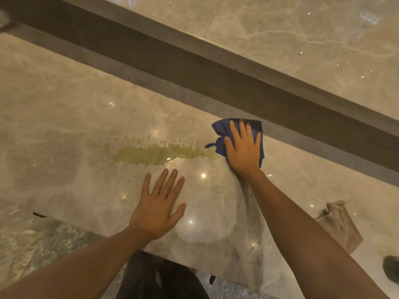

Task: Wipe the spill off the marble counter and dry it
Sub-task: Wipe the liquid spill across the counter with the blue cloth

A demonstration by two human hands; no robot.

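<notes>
Now the left hand [158, 209] lies released, fingers straight, flat on the marble desk [64, 126] near its front edge, and just beyond its fingertips a yellow-green spill [159, 153] stretches across the desk's middle. At the spill's right end the right hand [244, 147], fingers spread and straight, presses a blue cloth [224, 128] down close to the back edge. A crumpled beige cloth [339, 225] lies further right by the front edge.

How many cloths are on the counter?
2: a blue cloth under the right hand at the spill's right end, and a beige cloth crumpled near the front edge, far right. None seems hidden.
</notes>
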